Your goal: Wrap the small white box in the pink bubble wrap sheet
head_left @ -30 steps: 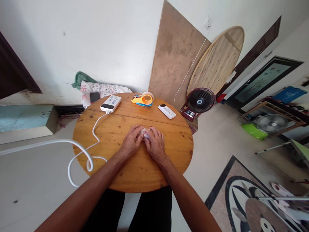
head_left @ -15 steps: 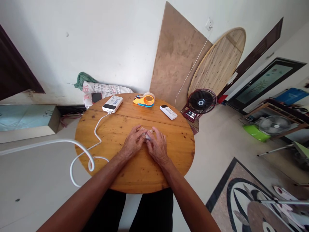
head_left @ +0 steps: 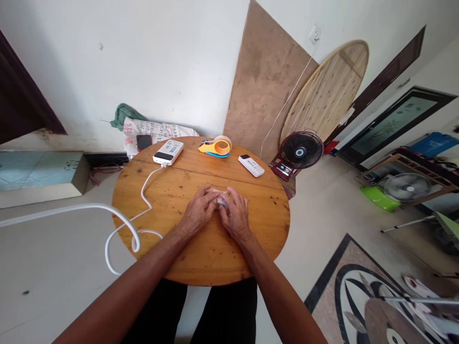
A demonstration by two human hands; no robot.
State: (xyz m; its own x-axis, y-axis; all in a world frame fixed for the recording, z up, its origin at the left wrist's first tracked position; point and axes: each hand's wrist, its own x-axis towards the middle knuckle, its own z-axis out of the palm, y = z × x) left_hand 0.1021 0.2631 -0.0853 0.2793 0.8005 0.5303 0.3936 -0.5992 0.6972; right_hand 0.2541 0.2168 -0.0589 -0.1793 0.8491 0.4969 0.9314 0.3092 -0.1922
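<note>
Both my hands rest together at the middle of a round wooden table [head_left: 172,258]. My left hand [head_left: 196,210] and my right hand [head_left: 234,214] have their fingers curled and pressed around a small whitish object [head_left: 219,200] that lies between their fingertips on the tabletop. Most of that object is hidden by the fingers, so I cannot make out what it is.
At the table's far side lie a white power bank [head_left: 168,151] with a white cable [head_left: 145,191], an orange tape dispenser [head_left: 216,146] and a white remote [head_left: 251,165]. A black fan [head_left: 300,151], leaning boards, a sack and a white hose [head_left: 107,224] surround the table.
My hands stay together on the small object; the fingers have shifted slightly over it. The view has drifted a little.
</note>
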